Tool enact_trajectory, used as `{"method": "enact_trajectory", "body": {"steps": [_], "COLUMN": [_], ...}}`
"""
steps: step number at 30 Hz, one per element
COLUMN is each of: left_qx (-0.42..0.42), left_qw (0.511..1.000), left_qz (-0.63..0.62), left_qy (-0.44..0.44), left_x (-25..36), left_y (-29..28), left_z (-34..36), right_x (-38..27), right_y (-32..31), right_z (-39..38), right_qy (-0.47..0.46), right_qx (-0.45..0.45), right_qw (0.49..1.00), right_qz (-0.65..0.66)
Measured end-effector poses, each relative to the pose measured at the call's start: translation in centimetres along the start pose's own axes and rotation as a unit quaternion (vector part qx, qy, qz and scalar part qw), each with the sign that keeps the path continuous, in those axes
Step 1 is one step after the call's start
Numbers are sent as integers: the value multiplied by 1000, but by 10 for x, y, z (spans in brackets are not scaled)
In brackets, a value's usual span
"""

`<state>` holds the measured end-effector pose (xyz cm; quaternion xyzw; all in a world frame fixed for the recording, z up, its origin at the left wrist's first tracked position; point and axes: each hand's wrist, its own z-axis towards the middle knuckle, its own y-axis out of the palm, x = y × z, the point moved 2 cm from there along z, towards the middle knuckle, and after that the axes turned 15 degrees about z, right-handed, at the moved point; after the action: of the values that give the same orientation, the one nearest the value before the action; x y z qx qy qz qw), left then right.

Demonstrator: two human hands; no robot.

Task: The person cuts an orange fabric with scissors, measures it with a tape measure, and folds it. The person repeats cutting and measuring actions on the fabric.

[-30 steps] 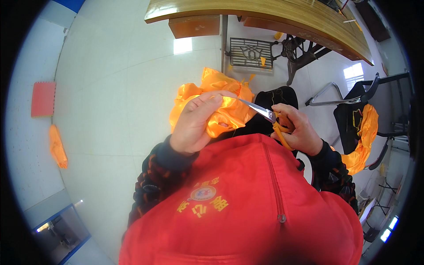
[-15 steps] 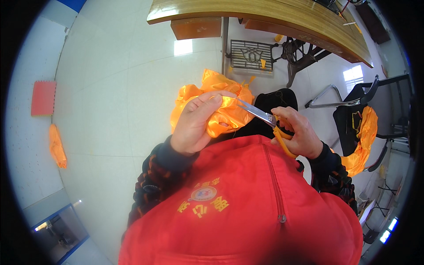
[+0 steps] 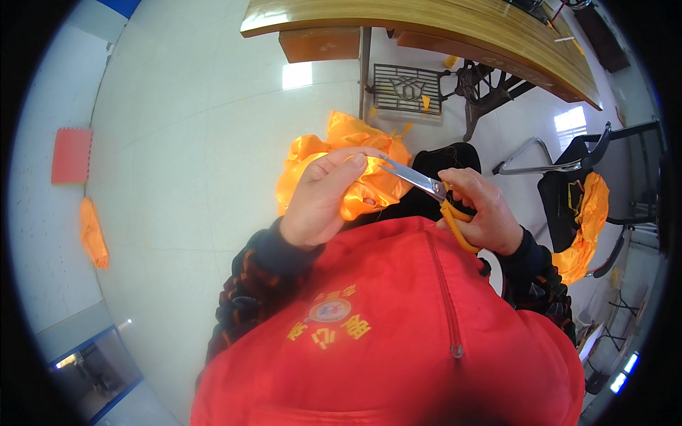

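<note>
**Orange bundle [image 3: 353, 131] gripped beside parted scissors [image 3: 419, 179]**

The glossy orange bundle is pinched at its near side by the left hand [image 3: 325, 192], which is closed, with the thumb pressed over bent fingers. At the bundle's right, the scissors are held by the right hand [image 3: 486, 216], its fingers curled around the orange handles. The blades are slightly parted and pointed at the bundle, close to the left fingertips; whether the cloth is touched by the tips cannot be told. On the near side of the bundle, the person's body is covered by a red apron [image 3: 383, 298].

Beyond the bundle, a dark metal treadle [image 3: 408, 89] is seen, with a small orange scrap [image 3: 425, 102] laid on it. Farther beyond the bundle, a wooden surface [image 3: 426, 21] is placed. Well to the right of the bundle, a black chair [image 3: 558, 206] is draped with orange fabric [image 3: 591, 213]. Well to its left, a red square [image 3: 71, 155] and a crumpled orange piece [image 3: 94, 234] are seen by the wall [image 3: 53, 234].
</note>
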<state>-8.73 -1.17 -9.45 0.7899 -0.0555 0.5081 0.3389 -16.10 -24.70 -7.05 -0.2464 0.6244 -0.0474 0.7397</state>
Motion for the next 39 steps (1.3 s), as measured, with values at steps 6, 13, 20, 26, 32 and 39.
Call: {"method": "enact_trajectory", "body": {"steps": [6,13,20,26,32,39], "left_qx": [-8,-5,-19,0,-15,-72], "left_qw": [1000,1000,999,995,999,986], "left_qz": [-6,14,24,100,51,150], "left_qy": [-3,4,-12,0,9,28], "left_x": [2,3,3,10,41,90], "left_y": [0,2,0,0,-4,6], "left_z": [-1,0,1,-2,-13,-11], "right_x": [4,10,12,54,69,-12], "right_y": [-2,-7,-99,-186,-206,-93], "right_z": [-1,0,68,140,161,125], "right_qy": [20,17,-54,-73,-50,-184], "right_qx": [-8,35,230,212,162,39], "right_qw": [1000,998,960,909,887,973], "right_qz": [5,46,-153,-351,-430,-135]}}
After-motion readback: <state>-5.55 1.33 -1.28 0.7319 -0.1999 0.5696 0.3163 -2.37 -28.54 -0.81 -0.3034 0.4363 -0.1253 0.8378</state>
